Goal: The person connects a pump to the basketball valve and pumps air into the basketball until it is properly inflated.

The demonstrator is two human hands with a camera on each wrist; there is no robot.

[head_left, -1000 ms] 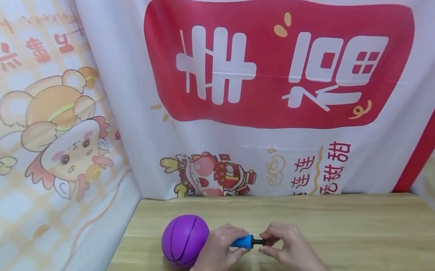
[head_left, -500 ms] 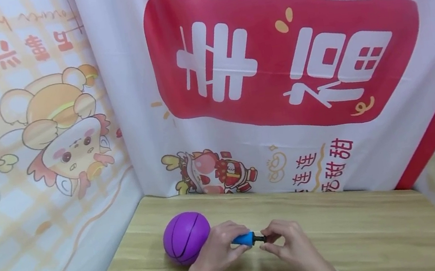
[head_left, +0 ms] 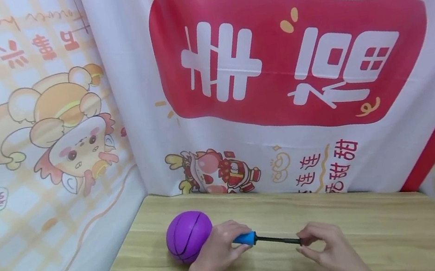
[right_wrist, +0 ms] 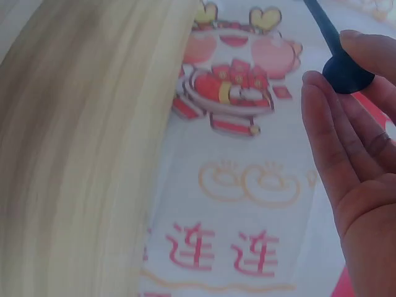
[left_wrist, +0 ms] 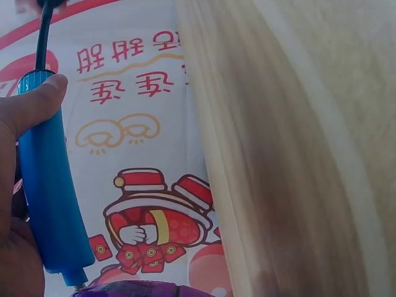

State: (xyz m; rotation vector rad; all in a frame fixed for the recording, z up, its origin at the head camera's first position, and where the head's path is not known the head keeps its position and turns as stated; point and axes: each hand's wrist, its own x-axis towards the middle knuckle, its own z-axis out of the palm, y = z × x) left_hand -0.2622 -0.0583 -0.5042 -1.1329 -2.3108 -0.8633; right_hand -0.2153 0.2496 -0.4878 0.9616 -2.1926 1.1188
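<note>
A small blue hand pump [left_wrist: 52, 185] lies across the left wrist view, its narrow tip right at a purple ball [head_left: 189, 237]. My left hand [head_left: 220, 252] grips the pump's blue barrel beside the ball, the thumb laid along it. Out of the barrel runs a long black rod [head_left: 277, 238], drawn well out to the right. My right hand [head_left: 331, 249] pinches the round black knob [right_wrist: 348, 74] at the rod's end between thumb and fingers. Black seam lines mark the ball, which rests on the table and is partly hidden by the left hand.
The pale wood table [head_left: 382, 223] stretches to the right of the hands. A white cloth with a red printed panel [head_left: 290, 54] hangs behind it. On the left stands a checked cloth [head_left: 42, 147] with a cartoon print.
My right hand has moved to the right with the knob, drawing the black rod far out of the barrel. The left hand and ball keep their places; the head view shifts slightly.
</note>
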